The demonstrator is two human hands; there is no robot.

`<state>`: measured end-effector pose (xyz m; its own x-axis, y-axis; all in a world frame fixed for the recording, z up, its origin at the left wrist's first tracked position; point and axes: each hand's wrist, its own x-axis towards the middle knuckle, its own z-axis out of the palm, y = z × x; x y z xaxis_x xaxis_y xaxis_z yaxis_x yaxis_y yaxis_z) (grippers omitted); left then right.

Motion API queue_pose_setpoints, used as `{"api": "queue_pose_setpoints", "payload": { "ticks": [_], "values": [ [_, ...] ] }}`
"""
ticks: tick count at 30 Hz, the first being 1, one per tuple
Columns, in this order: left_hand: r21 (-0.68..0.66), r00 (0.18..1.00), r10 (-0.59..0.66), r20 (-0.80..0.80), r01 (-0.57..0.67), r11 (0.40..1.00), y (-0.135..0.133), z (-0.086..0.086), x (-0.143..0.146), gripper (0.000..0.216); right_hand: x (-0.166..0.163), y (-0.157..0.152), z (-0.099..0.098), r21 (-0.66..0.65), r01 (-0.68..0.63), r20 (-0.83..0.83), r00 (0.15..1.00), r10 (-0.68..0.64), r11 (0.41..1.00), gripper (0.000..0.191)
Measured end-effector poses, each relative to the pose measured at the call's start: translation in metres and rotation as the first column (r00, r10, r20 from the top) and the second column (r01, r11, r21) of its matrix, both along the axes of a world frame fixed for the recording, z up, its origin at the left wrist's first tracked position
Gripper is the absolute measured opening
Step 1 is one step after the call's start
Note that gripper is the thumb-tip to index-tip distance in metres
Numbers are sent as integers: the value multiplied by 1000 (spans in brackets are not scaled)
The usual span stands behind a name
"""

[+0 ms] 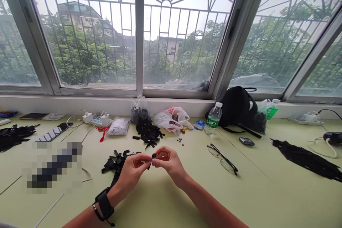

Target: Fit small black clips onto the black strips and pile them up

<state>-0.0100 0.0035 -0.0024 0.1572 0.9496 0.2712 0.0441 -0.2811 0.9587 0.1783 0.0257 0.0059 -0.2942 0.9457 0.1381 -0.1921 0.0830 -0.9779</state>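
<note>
My left hand [130, 171] and my right hand [169, 165] meet above the table, fingertips nearly touching. Both pinch a small black strip [153, 156], apparently fabric; fingers cover most of it, and a dark end shows below them. Beside and partly behind my left hand lies a loose heap of short black strips [113, 163]. Farther back, a second heap of black strips [148, 133] spills from a clear plastic bag [140, 105]. Several tiny dark round pieces [179, 141] are scattered beyond my right hand.
Eyeglasses [223, 158] lie right of my hands. Behind them stand a water bottle [213, 117] and a black backpack [232, 110]. A white plastic bag [171, 119] and a packet of white pieces [119, 126] line the back. Long black strips [307, 158] lie far right; a white cable [50, 208] crosses left.
</note>
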Motion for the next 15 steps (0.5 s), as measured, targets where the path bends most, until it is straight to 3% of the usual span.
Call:
{"api": "queue_pose_setpoints", "payload": {
  "ticks": [6, 15],
  "values": [
    [-34, 997, 13, 70, -10, 999, 4, -5, -1, 30, 1, 0, -2, -22, -3, -6, 1000, 3, 1000, 49],
    [52, 1000, 31, -2, -31, 998, 3, -6, -1, 26, 2, -1, -1, -112, -54, -51, 998, 48, 992, 51]
  ]
}}
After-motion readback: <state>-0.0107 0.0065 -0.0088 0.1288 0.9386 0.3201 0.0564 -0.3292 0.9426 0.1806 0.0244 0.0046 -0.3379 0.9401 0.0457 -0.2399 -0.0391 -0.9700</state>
